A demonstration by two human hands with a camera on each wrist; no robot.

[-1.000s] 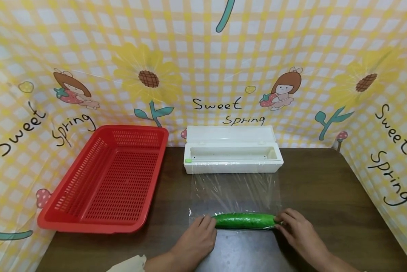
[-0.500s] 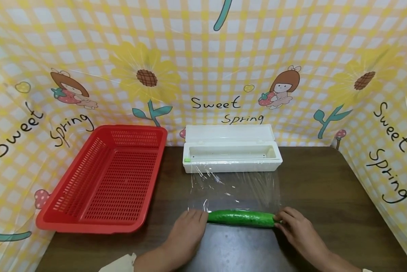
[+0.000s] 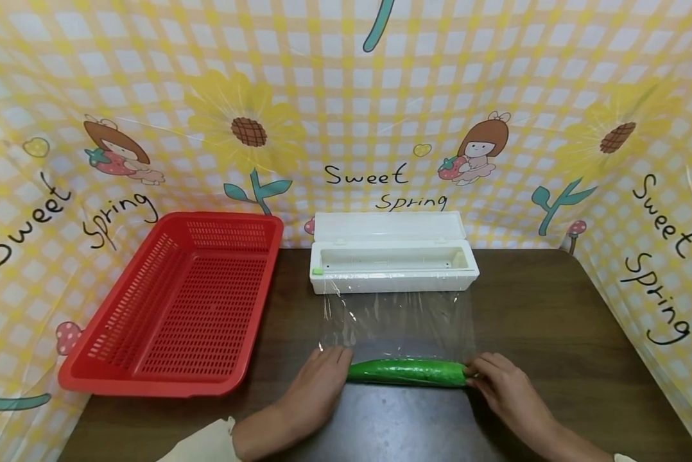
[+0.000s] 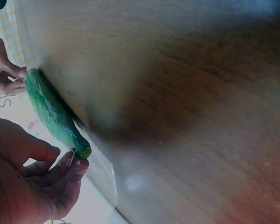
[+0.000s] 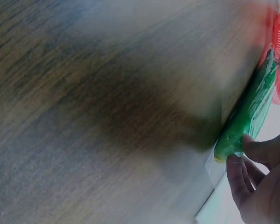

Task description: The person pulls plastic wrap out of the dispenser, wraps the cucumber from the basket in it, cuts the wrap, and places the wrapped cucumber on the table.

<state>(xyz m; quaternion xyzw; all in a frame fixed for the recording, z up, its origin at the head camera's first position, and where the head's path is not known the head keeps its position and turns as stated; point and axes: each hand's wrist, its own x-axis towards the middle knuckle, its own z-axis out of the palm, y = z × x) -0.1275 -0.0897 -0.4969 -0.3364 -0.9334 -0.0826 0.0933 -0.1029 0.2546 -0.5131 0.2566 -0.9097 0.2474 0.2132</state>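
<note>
While right hand (image 3: 504, 386) pinches cucumber (image 3: 406, 372) | left hand (image 3: 318, 388) half-curled at film (image 3: 398, 321) edge, hold unclear | basket (image 3: 149, 387) apart, left

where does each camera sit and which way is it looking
Head: on the head, facing forward and down over cucumber, white box and red basket; left hand and right hand show.
Left wrist: on that wrist, looking along the cucumber and across the table; left hand large at lower left, right hand beyond.
Right wrist: on that wrist, looking from the cucumber's other end; right hand large at lower right, left hand partly at edge.
Both wrist views share the cucumber, seen from opposite ends.
</note>
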